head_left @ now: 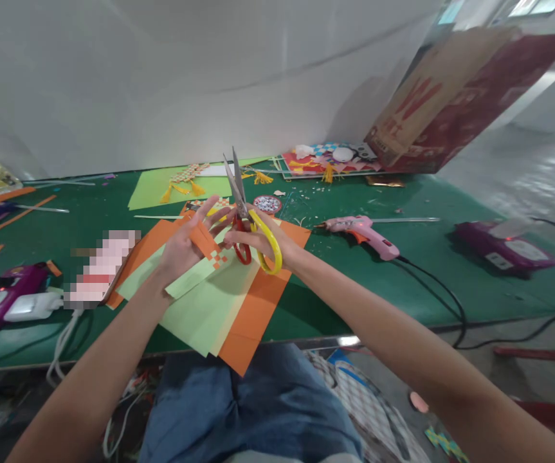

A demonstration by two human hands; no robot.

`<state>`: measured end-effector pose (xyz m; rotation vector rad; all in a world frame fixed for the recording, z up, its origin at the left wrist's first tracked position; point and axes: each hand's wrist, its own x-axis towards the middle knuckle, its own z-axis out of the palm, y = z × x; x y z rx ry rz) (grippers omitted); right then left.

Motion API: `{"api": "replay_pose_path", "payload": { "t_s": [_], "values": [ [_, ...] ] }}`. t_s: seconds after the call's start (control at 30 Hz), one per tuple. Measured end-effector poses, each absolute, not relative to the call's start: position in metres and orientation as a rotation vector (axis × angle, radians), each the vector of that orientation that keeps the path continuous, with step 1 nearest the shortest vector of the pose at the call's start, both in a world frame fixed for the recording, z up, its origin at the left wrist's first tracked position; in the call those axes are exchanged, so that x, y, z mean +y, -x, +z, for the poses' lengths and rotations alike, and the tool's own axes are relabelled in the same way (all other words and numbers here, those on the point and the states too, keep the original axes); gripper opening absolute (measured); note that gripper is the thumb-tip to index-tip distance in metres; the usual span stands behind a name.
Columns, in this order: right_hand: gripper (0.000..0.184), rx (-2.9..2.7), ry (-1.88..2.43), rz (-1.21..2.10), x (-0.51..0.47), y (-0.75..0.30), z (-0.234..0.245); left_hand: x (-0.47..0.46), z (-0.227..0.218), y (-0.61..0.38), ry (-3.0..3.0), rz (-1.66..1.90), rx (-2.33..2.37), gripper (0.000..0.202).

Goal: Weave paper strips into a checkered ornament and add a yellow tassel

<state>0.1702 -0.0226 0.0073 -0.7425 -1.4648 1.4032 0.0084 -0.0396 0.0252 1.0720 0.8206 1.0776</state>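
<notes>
My right hand is closed around scissors with one red and one yellow handle loop; the blades point up and stand slightly apart. In my left hand sits a small orange paper piece whose lower end has an orange-and-white checkered weave. Both hands are close together over orange sheets and pale green sheets of paper. A narrow pale green strip lies just below my left palm. Partly hidden behind the fingers is another checkered piece.
To the right lies a pink glue gun with its cord, beside a purple power box. At left are a phone and another purple box. Tasseled woven pieces and a round dish lie behind; a paper bag leans right.
</notes>
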Motion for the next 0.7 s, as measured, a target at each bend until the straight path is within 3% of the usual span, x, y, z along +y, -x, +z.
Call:
{"api": "replay_pose_path", "payload": {
  "t_s": [0.47,0.7],
  "values": [
    [0.034,-1.479,0.675,1.535,-0.035,-0.159,0.011,-0.04,0.029,-0.016,-0.958,1.013,0.926,0.038],
    [0.038,-1.309,0.758,1.44,-0.026,-0.163,0.011,-0.031,0.022,-0.003,-0.742,1.158,0.855,0.051]
  ]
}}
